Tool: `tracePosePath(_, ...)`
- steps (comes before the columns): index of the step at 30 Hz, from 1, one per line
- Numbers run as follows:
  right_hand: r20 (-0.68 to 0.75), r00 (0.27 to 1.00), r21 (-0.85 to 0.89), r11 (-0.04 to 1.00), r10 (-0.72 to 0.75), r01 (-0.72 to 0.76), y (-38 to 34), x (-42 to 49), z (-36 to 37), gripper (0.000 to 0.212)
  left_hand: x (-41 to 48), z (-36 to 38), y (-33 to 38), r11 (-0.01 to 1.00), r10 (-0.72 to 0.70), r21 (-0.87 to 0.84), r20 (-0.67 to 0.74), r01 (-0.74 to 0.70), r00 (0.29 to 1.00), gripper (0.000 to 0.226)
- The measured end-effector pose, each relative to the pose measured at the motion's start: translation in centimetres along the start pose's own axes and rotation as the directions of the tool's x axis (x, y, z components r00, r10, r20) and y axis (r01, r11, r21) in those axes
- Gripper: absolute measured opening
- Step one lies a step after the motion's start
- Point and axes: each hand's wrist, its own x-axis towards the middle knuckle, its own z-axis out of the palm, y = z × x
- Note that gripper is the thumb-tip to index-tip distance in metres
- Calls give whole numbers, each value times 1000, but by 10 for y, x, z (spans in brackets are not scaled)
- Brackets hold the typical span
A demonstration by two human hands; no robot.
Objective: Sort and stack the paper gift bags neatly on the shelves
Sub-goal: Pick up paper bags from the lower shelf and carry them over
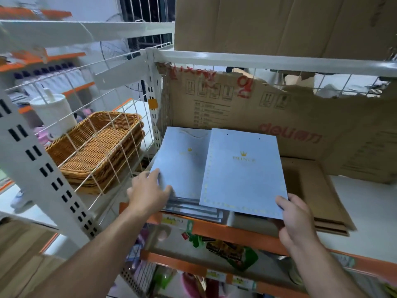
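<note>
A stack of flat pale-blue gift bags (pixel 182 164) with a gold crown print lies at the left of the white shelf (pixel 365 203). My left hand (pixel 148 192) rests on the stack's front left corner, thumb on top of the upper bag. A second pale-blue bag (pixel 242 171) with a gold dotted border lies over the stack's right side. My right hand (pixel 297 218) pinches its front right corner, thumb on top. Flat brown paper bags (pixel 318 194) are stacked to the right.
Torn cardboard (pixel 247 108) lines the back of the shelf, and a large box (pixel 279 22) sits above. Behind a wire divider (pixel 107 147) on the left stand stacked wicker baskets (pixel 96 147) and a white cup (pixel 53 112). Orange-edged lower shelves hold packaged goods (pixel 225 248).
</note>
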Motion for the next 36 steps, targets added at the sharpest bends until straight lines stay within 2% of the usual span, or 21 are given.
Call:
tracePosePath(4, 33, 999, -9, 1000, 22, -21, 11, -6, 31, 10, -8, -5, -15, 991, 124, 51, -62, -121, 990, 66)
tracePosePath(10, 62, 998, -16, 1000, -9, 10, 14, -14, 100, 14, -13, -27, -36, 938, 307, 154, 42, -309, 951, 73)
tracePosePath(12, 71, 997, -54, 998, -22, 25, 15, -15, 122, 14, -14, -33, -41, 920, 344, 176, 63, -350, 937, 74)
tracePosePath(15, 34, 998, -209, 976, -57, 63, 24, -11, 147, 8, -16, -35, -52, 908, 366, 171, 116, -382, 923, 71)
tracePosePath(17, -18, 994, -384, 919, -107, 92, 30, -9, 158, 11, -17, -33, -60, 909, 357, 165, 169, -384, 919, 73)
tracePosePath(19, -40, 983, -632, 767, -178, 113, 30, -10, 163, 23, -18, -30, -67, 913, 347, 153, 194, -378, 918, 72)
tracePosePath(21, -45, 974, -764, 635, -223, 110, 31, -12, 164, 33, -17, -25, -72, 922, 318, 150, 230, -356, 920, 71)
tracePosePath(25, -27, 972, -856, 508, -235, 99, 35, -10, 164, 36, -11, -9, -85, 956, 184, 142, 390, -256, 903, 75)
tracePosePath(30, -12, 971, -923, 375, -241, 82, 41, -7, 157, 40, -10, 5, -94, 929, 191, 225, 384, -292, 903, 90)
tracePosePath(33, -28, 978, -932, 359, -204, 48, 43, -8, 154, 48, -10, 7, -97, 912, 227, 246, 361, -327, 905, 91)
tracePosePath(36, -12, 953, -923, 370, -303, 105, 43, -14, 155, 45, -9, 9, -98, 908, 239, 246, 359, -339, 902, 86)
